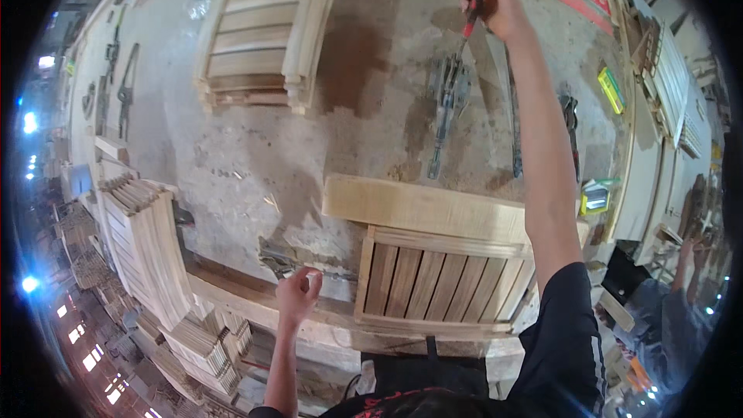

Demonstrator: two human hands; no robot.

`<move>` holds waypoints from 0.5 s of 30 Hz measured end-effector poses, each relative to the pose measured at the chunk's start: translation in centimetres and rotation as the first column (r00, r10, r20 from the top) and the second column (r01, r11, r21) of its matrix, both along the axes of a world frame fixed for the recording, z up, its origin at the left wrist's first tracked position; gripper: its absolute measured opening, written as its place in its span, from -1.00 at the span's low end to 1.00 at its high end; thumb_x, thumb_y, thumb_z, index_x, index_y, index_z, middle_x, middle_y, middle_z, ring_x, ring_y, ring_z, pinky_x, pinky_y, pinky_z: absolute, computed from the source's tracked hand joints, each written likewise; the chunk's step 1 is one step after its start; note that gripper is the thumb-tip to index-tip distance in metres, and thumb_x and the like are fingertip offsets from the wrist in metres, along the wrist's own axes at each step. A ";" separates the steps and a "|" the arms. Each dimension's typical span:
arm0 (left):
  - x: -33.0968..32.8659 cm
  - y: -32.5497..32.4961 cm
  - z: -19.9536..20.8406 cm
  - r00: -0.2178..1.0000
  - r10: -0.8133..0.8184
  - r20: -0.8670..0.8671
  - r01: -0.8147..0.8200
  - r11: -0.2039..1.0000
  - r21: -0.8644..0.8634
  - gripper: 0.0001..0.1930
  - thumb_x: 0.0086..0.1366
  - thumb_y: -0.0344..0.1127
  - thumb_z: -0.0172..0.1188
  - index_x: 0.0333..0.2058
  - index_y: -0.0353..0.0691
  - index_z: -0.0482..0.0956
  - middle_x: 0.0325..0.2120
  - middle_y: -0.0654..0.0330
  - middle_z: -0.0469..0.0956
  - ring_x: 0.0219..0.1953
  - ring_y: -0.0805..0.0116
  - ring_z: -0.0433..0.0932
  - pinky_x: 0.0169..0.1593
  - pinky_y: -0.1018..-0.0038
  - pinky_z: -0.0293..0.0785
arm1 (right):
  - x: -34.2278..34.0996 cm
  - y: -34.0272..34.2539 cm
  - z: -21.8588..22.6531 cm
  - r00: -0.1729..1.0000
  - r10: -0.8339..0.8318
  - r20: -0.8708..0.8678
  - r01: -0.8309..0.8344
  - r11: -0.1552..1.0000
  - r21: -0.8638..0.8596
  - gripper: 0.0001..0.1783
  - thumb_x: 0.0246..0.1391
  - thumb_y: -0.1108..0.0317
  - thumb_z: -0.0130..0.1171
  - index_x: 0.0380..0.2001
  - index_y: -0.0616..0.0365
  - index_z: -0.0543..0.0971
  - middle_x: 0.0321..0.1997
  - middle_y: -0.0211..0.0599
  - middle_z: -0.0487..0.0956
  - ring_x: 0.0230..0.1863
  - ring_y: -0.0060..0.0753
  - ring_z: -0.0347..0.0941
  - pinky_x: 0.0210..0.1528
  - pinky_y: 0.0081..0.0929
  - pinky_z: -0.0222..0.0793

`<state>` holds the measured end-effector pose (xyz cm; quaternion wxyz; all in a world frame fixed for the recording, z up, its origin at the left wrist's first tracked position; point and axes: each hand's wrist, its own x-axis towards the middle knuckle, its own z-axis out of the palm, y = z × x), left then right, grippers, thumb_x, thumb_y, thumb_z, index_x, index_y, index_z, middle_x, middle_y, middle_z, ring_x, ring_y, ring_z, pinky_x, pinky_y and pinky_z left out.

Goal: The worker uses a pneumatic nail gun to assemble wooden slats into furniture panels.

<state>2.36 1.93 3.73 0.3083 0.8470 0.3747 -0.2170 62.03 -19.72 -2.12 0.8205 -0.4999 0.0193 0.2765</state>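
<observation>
My right hand (499, 8) reaches to the far side of the worktop, closed round the red-and-black handle of a bar clamp (472, 15). Below that handle its metal part runs toward grey clamp pieces (445, 108) lying on the surface. Close to the near edge, my left hand (299, 294) has its fingers curled in beside a metal clamp (275, 263). Whether those fingers grip anything is hidden. Between my arms lies a slatted wooden panel (433, 282), with a pale wooden board (422, 203) along its far side.
Stacked slatted panels stand at the far left (259, 31) and near left (143, 240). More clamps lie right (571, 120) and left (126, 85). Yellow-green packs (611, 90) sit along the right edge. Another person (658, 317) is at the right.
</observation>
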 end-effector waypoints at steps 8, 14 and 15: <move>2.5 -0.6 -1.1 0.998 -0.005 0.063 0.015 0.986 -0.165 -0.90 0.24 -0.30 0.26 -0.33 -0.16 0.65 -0.85 0.32 0.18 -0.76 0.60 0.12 -0.62 0.56 0.05 | -15.4 -0.4 5.4 0.857 0.324 0.400 0.022 0.753 -0.657 -0.73 0.16 0.17 0.25 -0.49 0.11 0.57 -0.60 -0.49 0.44 -0.51 -0.64 0.33 -0.41 -0.58 0.24; 0.7 -1.0 -1.3 0.960 0.248 0.126 -0.213 0.947 -0.240 -0.85 0.38 -0.39 0.14 -0.25 -0.35 0.62 -0.61 0.44 0.44 -0.60 0.74 0.20 -0.54 0.68 0.04 | -19.0 1.1 5.8 0.856 0.150 0.495 0.093 0.897 -0.432 -0.73 0.16 0.11 0.24 -0.52 0.02 0.64 -0.68 -0.66 0.33 -0.63 -0.76 0.20 -0.56 -0.70 0.09; 0.2 -0.7 -1.1 0.963 0.248 0.106 -0.217 0.945 -0.245 -0.85 0.38 -0.39 0.14 -0.25 -0.35 0.62 -0.61 0.44 0.44 -0.60 0.74 0.20 -0.54 0.68 0.04 | -19.6 2.8 5.1 0.841 -0.054 0.539 0.359 0.800 -0.480 -0.74 0.15 0.09 0.24 -0.43 0.03 0.67 -0.68 -0.63 0.34 -0.63 -0.71 0.22 -0.55 -0.66 0.16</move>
